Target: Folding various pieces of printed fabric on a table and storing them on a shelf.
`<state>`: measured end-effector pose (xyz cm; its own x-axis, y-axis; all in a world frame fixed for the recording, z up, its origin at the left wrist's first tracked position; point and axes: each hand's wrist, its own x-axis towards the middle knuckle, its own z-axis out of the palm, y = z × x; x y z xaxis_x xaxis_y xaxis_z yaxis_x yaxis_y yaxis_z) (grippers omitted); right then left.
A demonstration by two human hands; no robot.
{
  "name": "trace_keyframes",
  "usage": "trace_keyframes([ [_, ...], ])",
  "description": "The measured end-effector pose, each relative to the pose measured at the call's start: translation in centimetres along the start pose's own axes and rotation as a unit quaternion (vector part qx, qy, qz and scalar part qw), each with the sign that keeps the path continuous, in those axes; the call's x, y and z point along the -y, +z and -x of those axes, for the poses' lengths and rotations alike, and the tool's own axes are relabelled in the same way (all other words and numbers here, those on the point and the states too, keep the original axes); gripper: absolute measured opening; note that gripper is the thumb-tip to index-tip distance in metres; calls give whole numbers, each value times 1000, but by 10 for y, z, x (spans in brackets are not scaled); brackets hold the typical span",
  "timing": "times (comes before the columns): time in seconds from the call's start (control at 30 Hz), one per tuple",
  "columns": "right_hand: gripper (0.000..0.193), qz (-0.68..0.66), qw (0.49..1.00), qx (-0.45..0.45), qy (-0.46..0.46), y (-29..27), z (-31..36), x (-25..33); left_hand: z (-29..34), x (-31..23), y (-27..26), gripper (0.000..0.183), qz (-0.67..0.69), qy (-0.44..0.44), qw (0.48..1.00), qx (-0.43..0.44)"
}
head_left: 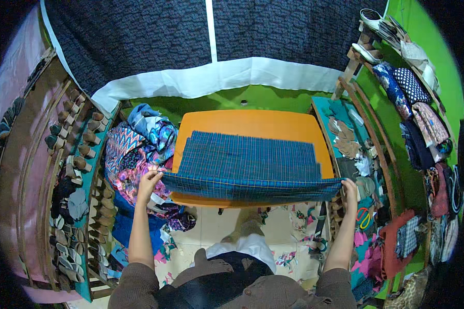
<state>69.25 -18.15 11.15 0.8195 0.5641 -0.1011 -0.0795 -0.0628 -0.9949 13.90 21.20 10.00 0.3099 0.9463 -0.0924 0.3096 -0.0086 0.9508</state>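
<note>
Checked blue cloth (252,188): long axis crosswise, spanning between grips — left hand (148,182) and right hand (349,192) each pinch one end, neither nearer; orange table (252,121) beneath

Left hand (148,181): 1. Right hand (350,188): 1. Blue plaid cloth (247,159): 1. Orange table (247,119): 1. Scissors (364,218): 1 pair. Dark curtain panels (139,41): 2. Polka-dotted fabric (412,88): 1 piece.
</note>
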Motion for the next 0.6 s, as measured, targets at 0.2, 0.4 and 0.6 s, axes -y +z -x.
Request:
trace_keyframes([
  [0.2,7,47,998,14,26,1,-32,6,-37,-29,30,20,-23,42,998,-28],
  [0.4,10,66,997,-5,50,47,-112,6,-128,-10,59,28,-65,119,986,-93],
  [0.6,36,359,924,-135,1,31,-189,-72,-169,-32,172,41,-352,2,927,-131],
])
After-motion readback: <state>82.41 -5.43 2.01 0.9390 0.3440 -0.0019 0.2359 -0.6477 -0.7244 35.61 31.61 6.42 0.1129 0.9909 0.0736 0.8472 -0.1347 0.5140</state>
